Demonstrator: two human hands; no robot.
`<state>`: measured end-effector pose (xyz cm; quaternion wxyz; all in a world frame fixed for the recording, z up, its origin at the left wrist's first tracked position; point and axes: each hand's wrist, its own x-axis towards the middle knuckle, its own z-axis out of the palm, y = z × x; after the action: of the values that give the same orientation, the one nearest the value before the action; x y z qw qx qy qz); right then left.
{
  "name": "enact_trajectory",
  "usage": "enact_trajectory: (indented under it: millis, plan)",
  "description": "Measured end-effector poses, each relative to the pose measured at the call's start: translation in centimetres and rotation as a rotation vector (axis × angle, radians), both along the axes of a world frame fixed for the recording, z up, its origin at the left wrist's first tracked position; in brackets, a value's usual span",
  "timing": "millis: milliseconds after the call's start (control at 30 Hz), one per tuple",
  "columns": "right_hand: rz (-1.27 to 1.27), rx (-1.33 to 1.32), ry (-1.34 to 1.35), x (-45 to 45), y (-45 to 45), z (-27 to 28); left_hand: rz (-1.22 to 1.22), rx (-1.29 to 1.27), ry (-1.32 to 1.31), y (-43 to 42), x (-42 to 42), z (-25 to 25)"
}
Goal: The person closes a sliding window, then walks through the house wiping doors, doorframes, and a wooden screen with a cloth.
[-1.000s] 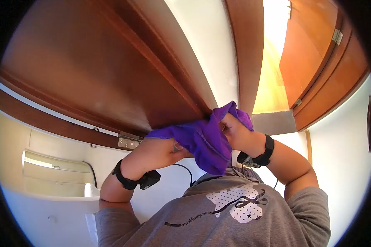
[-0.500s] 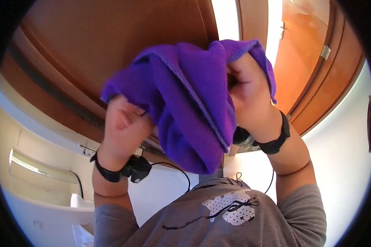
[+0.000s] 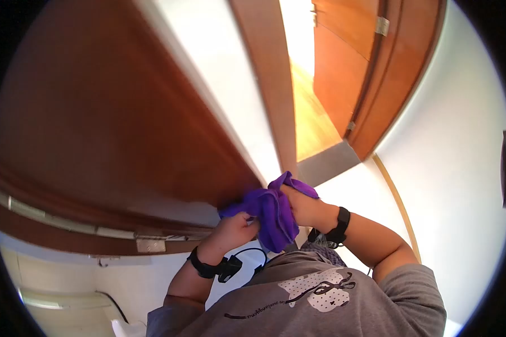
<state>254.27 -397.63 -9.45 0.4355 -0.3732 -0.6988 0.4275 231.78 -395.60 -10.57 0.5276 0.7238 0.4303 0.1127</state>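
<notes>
A bunched purple cloth (image 3: pixel 275 219) lies between my two hands, low against the edge of a dark brown wooden door (image 3: pixel 112 118). My left hand (image 3: pixel 233 231) grips the cloth's left side, with the thumb showing on top. On the other side my right hand (image 3: pixel 303 208) is closed on the cloth, and a fold of it drapes over the back of that hand. The fingertips of both hands are hidden by the cloth. Each wrist wears a black strap with a small device.
Metal hinges (image 3: pixel 151 245) sit along the door's lower edge. Beyond a brown frame (image 3: pixel 267 73), an orange-brown door (image 3: pixel 343 62) stands at the upper right. A white wall (image 3: pixel 455 146) curves down the right side. A dark cable loops near my left wrist.
Both hands, raised with the cloth half a second ago, are now lower and closer together. The cloth is more bunched. The view has turned, and the door fills more of the left side.
</notes>
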Motion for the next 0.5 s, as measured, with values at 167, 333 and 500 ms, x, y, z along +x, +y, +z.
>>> enact_trajectory:
  millis: [167,333,500]
  plan:
    - [-0.138,-0.090,-0.581,0.1,-3.7,-1.9,-0.361,0.193,-0.231,-0.1,0.4,-1.7]
    - [-0.233,-0.103,-0.618,1.7,-5.4,-3.2,-0.707,-0.159,-0.030,0.7,1.6,-1.6]
    - [-0.449,-0.097,-0.675,3.1,-9.7,0.9,-0.638,-0.551,-0.301,-0.7,4.3,-0.7]
